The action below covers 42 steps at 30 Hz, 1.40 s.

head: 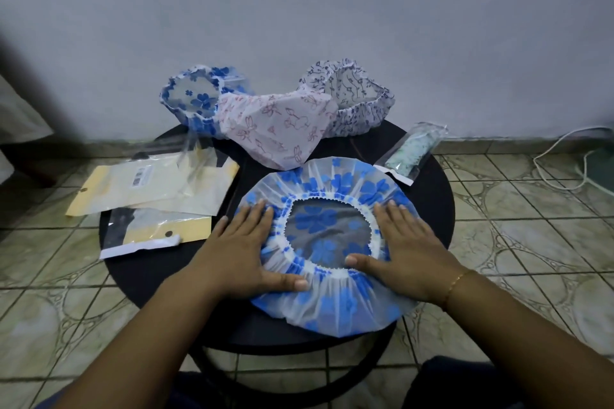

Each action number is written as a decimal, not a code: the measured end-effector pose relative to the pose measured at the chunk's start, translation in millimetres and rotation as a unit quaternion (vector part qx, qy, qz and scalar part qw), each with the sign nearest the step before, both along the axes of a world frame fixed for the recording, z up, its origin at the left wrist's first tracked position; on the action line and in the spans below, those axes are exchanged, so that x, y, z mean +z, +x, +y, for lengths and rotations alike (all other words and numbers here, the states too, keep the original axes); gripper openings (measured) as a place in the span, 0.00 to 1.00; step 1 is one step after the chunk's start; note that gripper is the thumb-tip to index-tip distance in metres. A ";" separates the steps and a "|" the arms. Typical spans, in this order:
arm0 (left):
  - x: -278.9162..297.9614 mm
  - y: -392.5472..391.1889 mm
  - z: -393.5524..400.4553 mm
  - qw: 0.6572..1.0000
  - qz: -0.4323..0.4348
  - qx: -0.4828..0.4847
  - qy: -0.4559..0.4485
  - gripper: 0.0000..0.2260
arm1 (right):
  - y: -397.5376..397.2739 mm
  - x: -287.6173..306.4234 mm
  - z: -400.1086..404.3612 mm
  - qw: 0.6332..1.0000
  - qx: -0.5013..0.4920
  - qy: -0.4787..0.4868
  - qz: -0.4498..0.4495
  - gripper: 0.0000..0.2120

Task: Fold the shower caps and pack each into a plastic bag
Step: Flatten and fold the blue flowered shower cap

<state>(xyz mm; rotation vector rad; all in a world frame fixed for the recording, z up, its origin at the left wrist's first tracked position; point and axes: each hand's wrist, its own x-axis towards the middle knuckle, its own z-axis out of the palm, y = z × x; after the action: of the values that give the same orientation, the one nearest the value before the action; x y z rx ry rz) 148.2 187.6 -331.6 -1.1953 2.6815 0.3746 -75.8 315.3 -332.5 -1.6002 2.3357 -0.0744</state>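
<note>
A white shower cap with blue flowers [332, 302] lies spread flat, opening up, on the round black table [159, 279]. My left hand [242, 249] presses flat on its left rim with straight fingers. My right hand [402, 256] presses flat on its right rim the same way. Empty plastic bags with yellow card backs [156, 189] lie at the table's left. A packed bag holding a green-patterned cap [412, 153] lies at the right.
Three loose caps sit at the table's back: a blue-flowered one [192, 96], a pink-patterned one [275, 129] and a navy-sprigged one [358, 100]. A white cable [561, 156] runs over the tiled floor at the right. A wall stands close behind the table.
</note>
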 end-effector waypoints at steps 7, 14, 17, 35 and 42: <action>9.5 -2.1 12.1 0.994 0.006 0.023 -0.110 0.61 | -20.5 9.8 8.8 0.974 -0.029 -0.139 -0.177 0.43; 30.8 -3.3 31.7 0.990 0.058 0.049 -0.118 0.42 | -50.7 2.4 4.4 0.964 -0.235 -0.122 -0.036 0.21; 32.6 -8.9 31.5 0.982 0.140 0.118 -0.040 0.29 | -49.9 -0.6 -1.8 0.956 -0.255 -0.118 -0.084 0.19; 11.6 -33.1 -21.3 0.951 0.211 0.226 -0.014 0.24 | -32.8 23.3 -10.2 0.901 -0.216 -0.218 -0.308 0.06; 3.3 -29.6 -29.6 0.939 0.246 0.240 0.006 0.18 | -40.3 33.9 -13.2 0.948 -0.221 -0.095 -0.211 0.23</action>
<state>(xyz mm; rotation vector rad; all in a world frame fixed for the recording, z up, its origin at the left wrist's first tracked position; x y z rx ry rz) 118.6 157.9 -328.3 -1.9800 2.7198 0.8601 -116.1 302.1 -298.6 -0.9708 2.3313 -0.6869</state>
